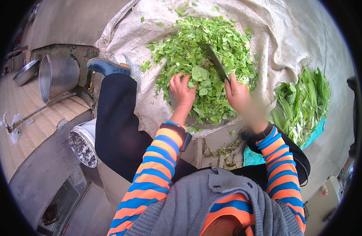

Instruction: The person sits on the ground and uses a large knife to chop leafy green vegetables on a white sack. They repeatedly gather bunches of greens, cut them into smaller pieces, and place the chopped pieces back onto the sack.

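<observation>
A wide heap of chopped leafy greens (pixel 212 33) is spread in front of me on a pale woven sheet. My right hand (pixel 238 94) grips a cleaver (pixel 213 59) by its handle, the dark blade slanting up and to the left over the leaves. At the near left of the heap, my left hand (pixel 183 90) is bent into the greens, thumb and fingers curled round some leaves. Part of what it holds is hidden beneath the fingers. Whatever surface lies under the heap is mostly covered.
Uncut greens (pixel 300 104) lie to the right on a teal sheet (pixel 316 133). The woven sheet (pixel 283 43) has raised folds. A white bucket (pixel 86 129) stands beside my left leg; a metal pot (pixel 59 74) and a basin (pixel 27 72) are farther left. Wilted scraps (pixel 228 151) lie near me.
</observation>
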Motion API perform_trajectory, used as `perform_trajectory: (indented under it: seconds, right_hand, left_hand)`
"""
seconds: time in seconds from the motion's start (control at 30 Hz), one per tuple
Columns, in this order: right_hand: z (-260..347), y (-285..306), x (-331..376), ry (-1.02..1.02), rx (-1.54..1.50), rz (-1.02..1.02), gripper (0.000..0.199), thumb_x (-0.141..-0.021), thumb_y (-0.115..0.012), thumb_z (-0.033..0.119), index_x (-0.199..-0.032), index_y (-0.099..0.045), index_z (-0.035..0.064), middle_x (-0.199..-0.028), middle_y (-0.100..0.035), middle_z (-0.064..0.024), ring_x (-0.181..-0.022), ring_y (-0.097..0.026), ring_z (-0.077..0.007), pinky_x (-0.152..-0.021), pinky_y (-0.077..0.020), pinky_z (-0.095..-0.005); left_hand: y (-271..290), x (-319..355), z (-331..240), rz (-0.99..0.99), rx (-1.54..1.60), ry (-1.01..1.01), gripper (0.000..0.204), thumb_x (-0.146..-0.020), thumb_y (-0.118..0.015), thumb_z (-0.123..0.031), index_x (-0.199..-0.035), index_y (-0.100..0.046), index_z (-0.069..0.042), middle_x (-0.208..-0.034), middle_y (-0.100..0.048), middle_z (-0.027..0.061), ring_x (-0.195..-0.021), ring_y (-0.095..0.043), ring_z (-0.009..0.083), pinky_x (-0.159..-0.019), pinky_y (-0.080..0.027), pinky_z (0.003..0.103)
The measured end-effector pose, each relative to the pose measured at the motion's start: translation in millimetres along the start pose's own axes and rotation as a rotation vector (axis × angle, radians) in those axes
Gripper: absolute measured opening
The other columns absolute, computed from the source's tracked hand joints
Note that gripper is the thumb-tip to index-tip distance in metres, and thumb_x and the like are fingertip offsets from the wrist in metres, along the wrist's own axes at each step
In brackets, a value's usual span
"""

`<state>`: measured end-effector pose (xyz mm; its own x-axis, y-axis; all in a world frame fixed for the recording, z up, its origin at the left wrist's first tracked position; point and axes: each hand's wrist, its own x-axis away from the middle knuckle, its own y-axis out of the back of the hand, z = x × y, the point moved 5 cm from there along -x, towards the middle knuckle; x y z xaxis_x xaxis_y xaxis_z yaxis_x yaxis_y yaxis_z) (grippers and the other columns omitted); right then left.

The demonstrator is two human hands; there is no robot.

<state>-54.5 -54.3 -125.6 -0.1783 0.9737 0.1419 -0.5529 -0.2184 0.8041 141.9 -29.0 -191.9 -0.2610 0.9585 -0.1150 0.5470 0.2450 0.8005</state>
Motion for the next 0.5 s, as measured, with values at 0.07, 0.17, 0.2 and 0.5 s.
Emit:
perform_trajectory:
  seconds: [0.07, 0.17, 0.2, 0.5]
  right_hand:
    - [7, 3, 4, 0.101, -0.126, -0.048, 0.013, -0.086, -0.054, 0.01, -0.092, -0.043, 0.005, -0.064, -0.058, -0.0201, -0.056, -0.056, -0.0403, -0.05, -0.044, -0.0474]
    - [20, -9, 0, 0.313, -0.14, -0.034, 0.017, -0.083, -0.057, 0.009, -0.09, -0.042, 0.0047, -0.064, -0.058, -0.0188, -0.06, -0.058, -0.0388, -0.05, -0.0448, -0.0459]
    - [14, -25, -8, 0.19, 0.063, 0.12, 0.017, -0.084, -0.056, 0.01, -0.091, -0.042, 0.0048, -0.064, -0.058, -0.019, -0.059, -0.058, -0.0388, -0.05, -0.0451, -0.046]
    - [15, -12, 12, 0.179, -0.03, 0.084, 0.017, -0.086, -0.054, 0.014, -0.095, -0.043, 0.0058, -0.064, -0.059, -0.0194, -0.059, -0.057, -0.0409, -0.052, -0.0453, -0.0497]
  left_hand:
    - [4, 21, 4, -0.006, -0.049, 0.097, 0.031, -0.061, -0.074, -0.008, -0.09, -0.064, -0.007, -0.098, -0.053, 0.0082, -0.098, -0.049, 0.0314, -0.087, -0.041, 0.039]
    - [-13, 40, 14, 0.222, 0.235, 0.317, 0.033, -0.061, -0.073, -0.006, -0.092, -0.063, -0.006, -0.097, -0.053, 0.0083, -0.095, -0.051, 0.0297, -0.084, -0.042, 0.036]
    - [-13, 40, 13, 0.197, 0.23, 0.238, 0.033, -0.061, -0.07, -0.003, -0.093, -0.062, -0.005, -0.097, -0.053, 0.0088, -0.092, -0.053, 0.0289, -0.081, -0.043, 0.034]
    - [-18, 43, 24, 0.221, 0.331, 0.289, 0.044, -0.062, -0.071, -0.004, -0.103, -0.056, -0.002, -0.104, -0.051, 0.0108, -0.098, -0.051, 0.0312, -0.084, -0.044, 0.037]
